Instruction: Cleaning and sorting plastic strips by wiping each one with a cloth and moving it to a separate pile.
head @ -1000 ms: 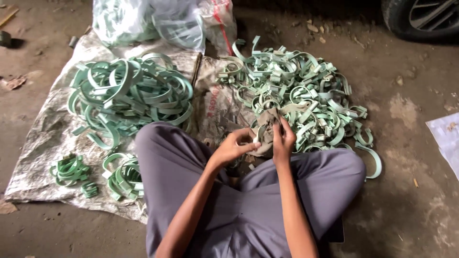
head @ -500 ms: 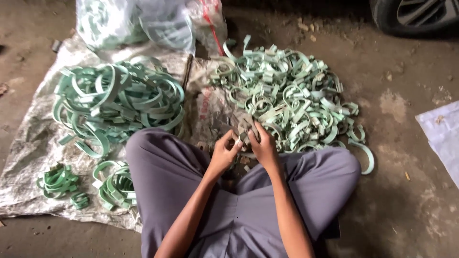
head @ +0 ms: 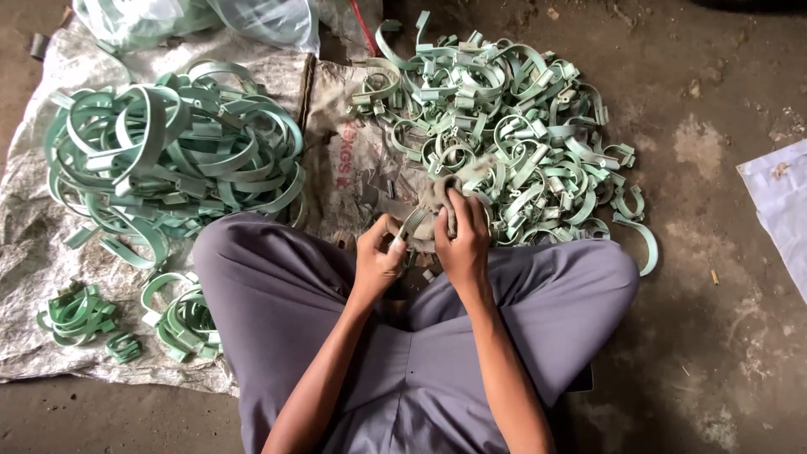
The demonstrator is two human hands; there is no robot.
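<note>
I sit cross-legged on the ground in grey trousers. My left hand (head: pixel 377 259) pinches the end of a pale green metal clamp (head: pixel 414 225) held between my knees. My right hand (head: pixel 462 240) presses a grey-brown rag (head: pixel 435 195) against that clamp. Right behind my hands lies a wide heap of small green clamps (head: pixel 496 126). To my left is a separate heap of large green clamp bands (head: pixel 172 147), and near my left knee sit small stacks of clamps (head: pixel 181 315).
White woven sacks (head: pixel 50 244) cover the dirt floor under the heaps. Clear plastic bags (head: pixel 252 17) holding more green parts stand at the back. A white sheet (head: pixel 777 210) lies at the right edge. Bare dirt ground (head: pixel 714 336) extends to the right.
My hands stayed together at the heap's near edge, working the rag over the clamp. The view shifted a little, with the heaps sliding right and up in the picture.
</note>
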